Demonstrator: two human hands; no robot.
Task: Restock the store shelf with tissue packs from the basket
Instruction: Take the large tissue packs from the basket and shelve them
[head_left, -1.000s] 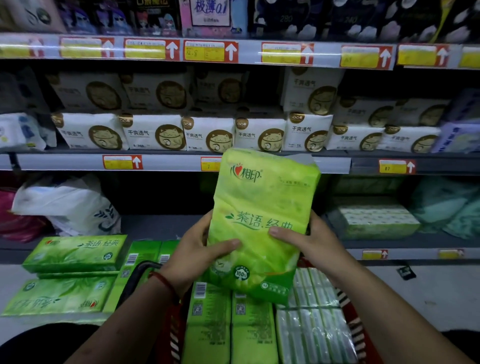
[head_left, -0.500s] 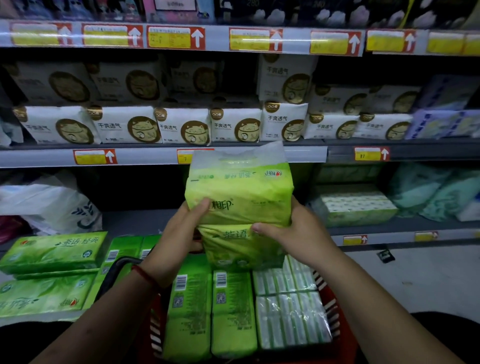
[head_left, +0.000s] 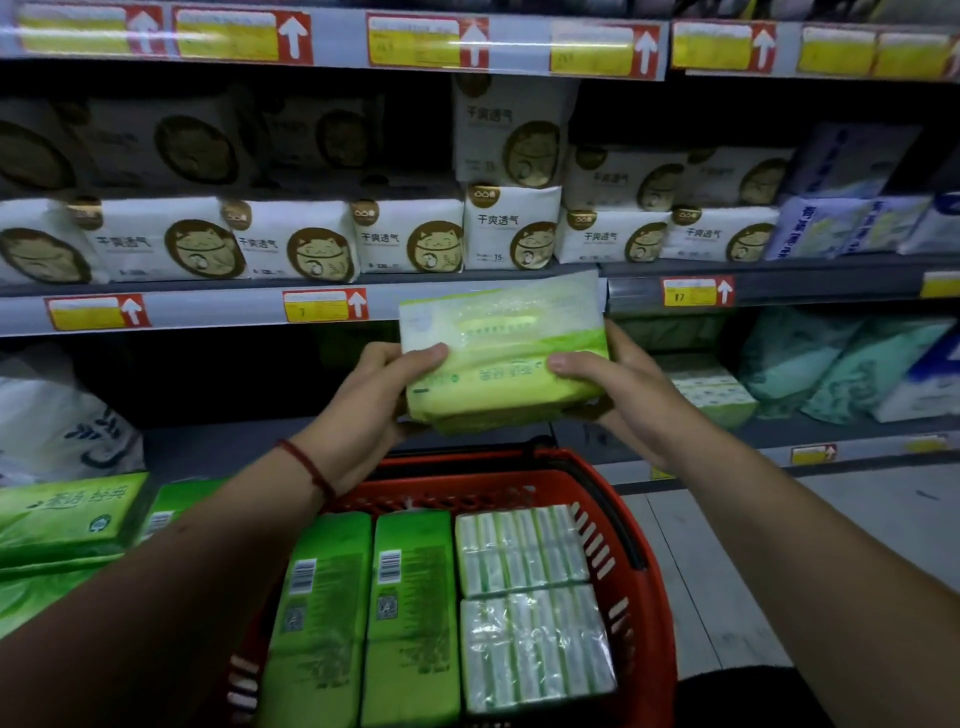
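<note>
- The left hand (head_left: 374, 395) is clamped on the left end of the pack (head_left: 504, 358), with the thumb laid on top and the fingers curled beneath. A red cord (head_left: 311, 473) is worn at the wrist.
- The right hand (head_left: 623, 395) is clamped on the right end in the same manner.
- The pack is held in mid-air, clear of the basket (head_left: 641, 519), in front of the lower bay and just below the price rail (head_left: 208, 314).
- Change noted: one second ago the pack was held upright, low over the basket, with its printed face toward the camera. It has since been turned flat, long side across, and has been raised and carried forward.
- The pick-up is therefore judged complete, and the insertion step is judged to be in hand.
- A dark gap (head_left: 218, 384) is seen behind the pack, between a white bag (head_left: 52, 415) on the left and pale boxed tissues (head_left: 711, 389) on the right. It is judged to be the target space.
- Two green packs (head_left: 363, 597) and two clear-wrapped blocks (head_left: 530, 597) are left in the basket, so restocking is judged far from finished.
</note>
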